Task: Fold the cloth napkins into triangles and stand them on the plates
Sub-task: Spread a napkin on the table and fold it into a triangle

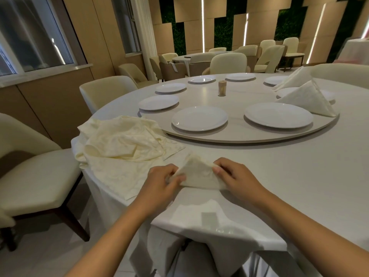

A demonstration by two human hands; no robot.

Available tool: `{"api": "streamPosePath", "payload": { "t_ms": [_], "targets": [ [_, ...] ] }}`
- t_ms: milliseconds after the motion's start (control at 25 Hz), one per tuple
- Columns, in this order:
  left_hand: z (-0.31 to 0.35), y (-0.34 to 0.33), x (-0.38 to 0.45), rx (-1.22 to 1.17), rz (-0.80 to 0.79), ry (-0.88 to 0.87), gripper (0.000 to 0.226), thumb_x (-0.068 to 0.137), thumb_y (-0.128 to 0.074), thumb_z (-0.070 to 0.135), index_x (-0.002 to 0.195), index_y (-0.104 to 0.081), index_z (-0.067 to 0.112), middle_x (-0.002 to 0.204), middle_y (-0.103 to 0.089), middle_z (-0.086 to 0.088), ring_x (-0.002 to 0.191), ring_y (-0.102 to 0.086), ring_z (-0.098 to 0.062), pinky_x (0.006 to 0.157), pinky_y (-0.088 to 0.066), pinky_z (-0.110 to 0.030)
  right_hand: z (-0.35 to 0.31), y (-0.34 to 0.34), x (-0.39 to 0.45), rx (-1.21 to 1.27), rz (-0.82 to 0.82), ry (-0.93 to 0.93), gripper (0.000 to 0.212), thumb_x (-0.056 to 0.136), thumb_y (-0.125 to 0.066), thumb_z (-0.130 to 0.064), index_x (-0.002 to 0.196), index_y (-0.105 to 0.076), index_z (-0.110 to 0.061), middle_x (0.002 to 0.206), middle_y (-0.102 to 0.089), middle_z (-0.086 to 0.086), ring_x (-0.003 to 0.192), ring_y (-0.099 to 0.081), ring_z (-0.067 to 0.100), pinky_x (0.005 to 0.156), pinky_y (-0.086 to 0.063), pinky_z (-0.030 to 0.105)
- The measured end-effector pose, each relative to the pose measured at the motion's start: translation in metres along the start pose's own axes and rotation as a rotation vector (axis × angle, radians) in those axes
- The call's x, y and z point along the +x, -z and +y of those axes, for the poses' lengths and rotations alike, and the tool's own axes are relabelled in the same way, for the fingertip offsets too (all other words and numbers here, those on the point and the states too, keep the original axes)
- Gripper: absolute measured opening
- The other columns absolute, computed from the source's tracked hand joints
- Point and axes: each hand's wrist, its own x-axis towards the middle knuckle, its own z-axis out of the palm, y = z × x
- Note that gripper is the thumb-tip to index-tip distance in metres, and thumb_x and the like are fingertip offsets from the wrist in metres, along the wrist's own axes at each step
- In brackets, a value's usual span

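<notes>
A cream cloth napkin (196, 173) folded into a small triangle lies at the table's near edge. My left hand (161, 181) pinches its left corner and my right hand (232, 175) pinches its right side. A heap of loose cream napkins (121, 142) sits to the left, spilling over the table edge. On the round turntable (239, 134) stand several white plates; the nearest are one at the centre (199, 118) and one to its right (278, 115). A folded triangle napkin (307, 98) stands on a plate at the right, and another folded napkin (293, 77) behind it.
A small wooden toothpick holder (222, 88) stands mid-turntable. Cream chairs (30, 176) ring the table on the left and far side. The white tablecloth (279, 176) hangs over the near edge. More tables and chairs fill the back of the room.
</notes>
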Motion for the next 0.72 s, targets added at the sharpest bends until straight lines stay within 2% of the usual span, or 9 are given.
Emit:
{"api": "streamPosePath", "payload": {
  "t_ms": [80,160,240,320,440,480,560,640,720],
  "targets": [
    [0.015,-0.003,0.009,-0.079,0.117,0.058,0.028,0.096,-0.053,0.036,0.071,-0.051,0.024,0.063,-0.053,0.008,0.061,-0.05,-0.007,0.056,-0.037,-0.02,-0.008,0.008,0.004,-0.006,0.075,-0.08,0.023,0.1,-0.042,-0.029,0.084,-0.058,-0.025,0.074,-0.059,-0.009,0.069,-0.054,0.007,0.062,-0.04,0.023],
    [0.027,-0.005,0.021,0.028,0.083,0.133,0.027,0.098,-0.046,0.036,0.074,-0.047,0.025,0.066,-0.051,0.01,0.061,-0.048,-0.004,0.054,-0.033,-0.018,-0.01,0.017,0.011,-0.162,0.056,-0.135,0.029,0.1,-0.04,-0.027,0.084,-0.06,-0.015,0.076,-0.06,-0.005,0.07,-0.054,0.011,0.061,-0.039,0.025],
    [0.032,-0.013,0.03,0.193,-0.097,0.229,0.025,0.1,-0.04,0.038,0.086,-0.051,0.02,0.079,-0.056,0.007,0.071,-0.051,-0.008,0.055,-0.031,-0.02,-0.004,0.02,0.017,-0.372,-0.045,-0.178,0.035,0.1,-0.039,-0.025,0.078,-0.061,-0.009,0.076,-0.057,0.003,0.072,-0.054,0.02,0.063,-0.039,0.031],
    [0.031,-0.026,0.034,0.352,-0.254,0.295,0.029,0.101,-0.036,0.039,0.109,-0.05,0.015,0.097,-0.061,-0.001,0.082,-0.054,-0.017,0.062,-0.036,-0.028,0.005,0.013,0.017,-0.597,-0.133,-0.199,0.034,0.1,-0.037,-0.026,0.093,-0.065,-0.009,0.087,-0.053,0.005,0.08,-0.056,0.024,0.066,-0.038,0.03],
    [0.032,-0.042,0.028,0.62,-0.276,0.218,0.039,0.103,-0.03,0.035,0.134,-0.038,0.014,0.126,-0.052,-0.011,0.108,-0.051,-0.025,0.084,-0.041,-0.033,0.015,-0.003,0.009,-0.833,-0.113,-0.12,0.035,0.103,-0.03,-0.03,0.111,-0.06,-0.014,0.101,-0.057,0.004,0.087,-0.058,0.024,0.063,-0.033,0.029],
    [0.034,-0.046,0.025,0.663,-0.253,0.161,0.045,0.103,-0.028,0.035,0.142,-0.031,0.014,0.14,-0.042,-0.013,0.123,-0.042,-0.027,0.097,-0.038,-0.036,0.014,-0.004,0.009,-0.875,-0.088,-0.104,0.036,0.103,-0.029,-0.03,0.112,-0.06,-0.015,0.103,-0.058,0.003,0.09,-0.057,0.024,0.062,-0.03,0.029],
    [0.039,-0.055,0.019,0.636,-0.287,0.052,0.055,0.103,-0.021,0.039,0.154,-0.01,0.02,0.16,-0.008,-0.007,0.146,-0.01,-0.026,0.118,-0.014,-0.041,0.012,0.0,0.011,-0.921,-0.067,-0.083,0.038,0.103,-0.029,-0.031,0.114,-0.062,-0.016,0.105,-0.06,0.003,0.095,-0.055,0.023,0.065,-0.032,0.03],
    [0.041,-0.067,0.011,0.633,-0.372,0.052,0.058,0.102,-0.014,0.045,0.154,0.005,0.025,0.161,0.014,0.002,0.148,0.013,-0.019,0.117,0.008,-0.038,0.011,0.002,0.007,-0.902,-0.066,-0.034,0.039,0.103,-0.029,-0.031,0.126,-0.057,-0.018,0.117,-0.06,0.002,0.104,-0.054,0.022,0.081,-0.039,0.031],
    [0.038,-0.074,0.007,0.651,-0.376,0.086,0.059,0.102,-0.011,0.047,0.152,0.01,0.027,0.159,0.02,0.004,0.146,0.019,-0.017,0.112,0.014,-0.034,0.012,-0.001,-0.005,-0.802,-0.14,-0.006,0.046,0.102,-0.025,-0.035,0.145,-0.037,-0.024,0.145,-0.044,-0.002,0.131,-0.042,0.02,0.107,-0.029,0.031]
  ]
}}
